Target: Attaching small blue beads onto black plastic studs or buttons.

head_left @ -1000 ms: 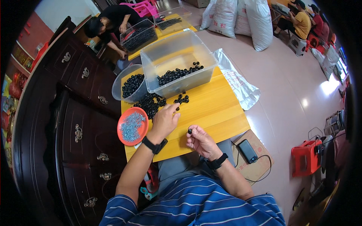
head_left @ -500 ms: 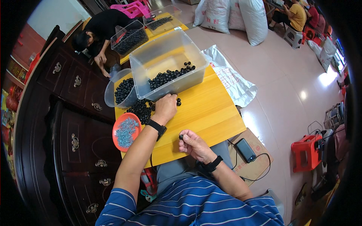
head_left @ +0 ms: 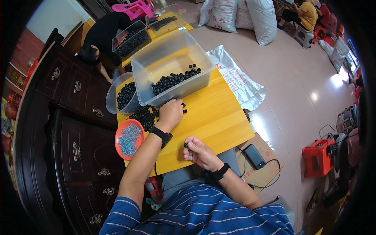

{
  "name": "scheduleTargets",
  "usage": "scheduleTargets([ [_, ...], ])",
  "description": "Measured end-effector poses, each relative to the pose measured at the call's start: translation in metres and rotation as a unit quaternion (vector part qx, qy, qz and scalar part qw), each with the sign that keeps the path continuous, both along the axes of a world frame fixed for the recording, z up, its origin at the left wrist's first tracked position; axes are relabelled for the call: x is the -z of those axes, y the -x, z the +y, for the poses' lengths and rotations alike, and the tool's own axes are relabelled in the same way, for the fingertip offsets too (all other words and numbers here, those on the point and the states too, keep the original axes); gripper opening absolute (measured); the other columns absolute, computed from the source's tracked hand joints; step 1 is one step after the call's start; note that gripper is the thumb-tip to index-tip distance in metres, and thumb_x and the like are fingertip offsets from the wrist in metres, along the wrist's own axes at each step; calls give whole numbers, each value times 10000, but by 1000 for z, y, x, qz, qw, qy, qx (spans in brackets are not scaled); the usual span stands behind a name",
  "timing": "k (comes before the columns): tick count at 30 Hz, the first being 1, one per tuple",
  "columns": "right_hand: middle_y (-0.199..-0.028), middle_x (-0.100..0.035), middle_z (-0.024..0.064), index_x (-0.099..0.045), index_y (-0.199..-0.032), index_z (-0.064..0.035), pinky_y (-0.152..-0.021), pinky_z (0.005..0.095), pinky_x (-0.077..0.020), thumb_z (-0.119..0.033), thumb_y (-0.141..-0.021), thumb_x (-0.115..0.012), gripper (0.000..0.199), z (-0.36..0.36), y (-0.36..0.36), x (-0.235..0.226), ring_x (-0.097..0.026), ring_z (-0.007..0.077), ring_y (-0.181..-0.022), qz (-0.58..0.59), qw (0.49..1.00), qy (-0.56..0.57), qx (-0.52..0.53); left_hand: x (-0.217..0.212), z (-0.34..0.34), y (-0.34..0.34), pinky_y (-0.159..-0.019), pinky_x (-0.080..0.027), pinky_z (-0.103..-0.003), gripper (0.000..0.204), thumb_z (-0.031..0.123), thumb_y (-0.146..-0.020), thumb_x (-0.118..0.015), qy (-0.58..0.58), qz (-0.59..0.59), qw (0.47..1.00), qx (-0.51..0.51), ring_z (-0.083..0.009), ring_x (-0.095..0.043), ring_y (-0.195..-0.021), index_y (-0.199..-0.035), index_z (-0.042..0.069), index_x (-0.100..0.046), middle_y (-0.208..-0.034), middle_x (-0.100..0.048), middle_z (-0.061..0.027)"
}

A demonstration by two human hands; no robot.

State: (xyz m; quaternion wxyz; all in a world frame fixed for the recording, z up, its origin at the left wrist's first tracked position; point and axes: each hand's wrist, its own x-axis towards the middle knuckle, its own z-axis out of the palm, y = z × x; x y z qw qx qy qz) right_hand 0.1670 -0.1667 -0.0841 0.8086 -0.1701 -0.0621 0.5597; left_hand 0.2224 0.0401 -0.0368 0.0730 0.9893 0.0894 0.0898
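Observation:
My right hand is closed over the near part of the yellow table. Its thumb and fingers pinch a small round black piece like a bead. My left hand bends down to the tabletop just in front of the clear bin, fingers curled. Loose black pieces lie at its fingertips; the back of the hand hides what is under it. To its left spreads a pile of the same black pieces. Beside my left forearm an orange-red dish holds many thin bluish-grey pins or screws.
A large clear plastic bin and a round clear tub hold black pieces. Beyond are two more clear boxes and a person in black bending low. Dark drawers border the left. A power bank with cables lies on cardboard.
The view has shifted slightly. The person in black has bent lower, with the hands now mostly out of sight. My two hands stay nearly in place, the right still pinching the black bead-like piece.

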Motion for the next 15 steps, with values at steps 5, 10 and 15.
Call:
scheduleTargets([
  [5, -897, -622, 27, -522, -1104, -131, -781, 258, -537, -266, -1008, -551, 168, 0, 0, 0, -630, 122, -807, 2, 1000, -2, -5, 0, 2, 3, -753, -535, -457, 194, 177, -871, -605, 20, -68, 997, 20, -353, -658, -852, -1020, 92, -695, -905, -672, -132],
  [10, -885, -624, 21, -529, -1089, -127, -780, 258, -542, -248, -1009, -550, 146, -1, -1, -4, -633, 117, -797, -4, 1000, 7, -6, 8, 4, -1, -733, -537, -456, 187, 169, -866, -603, -9, -27, 1000, -1, -349, -660, -831, -1001, 95, -710, -898, -672, -127],
  [15, -880, -629, 19, -534, -1084, -121, -780, 259, -545, -232, -1009, -552, 135, -1, -1, -2, -637, 116, -793, -6, 1000, 8, -11, 7, 5, 2, -726, -538, -458, 164, 147, -862, -595, -1, -13, 1000, -3, -350, -660, -816, -952, 95, -722, -897, -672, -128],
])
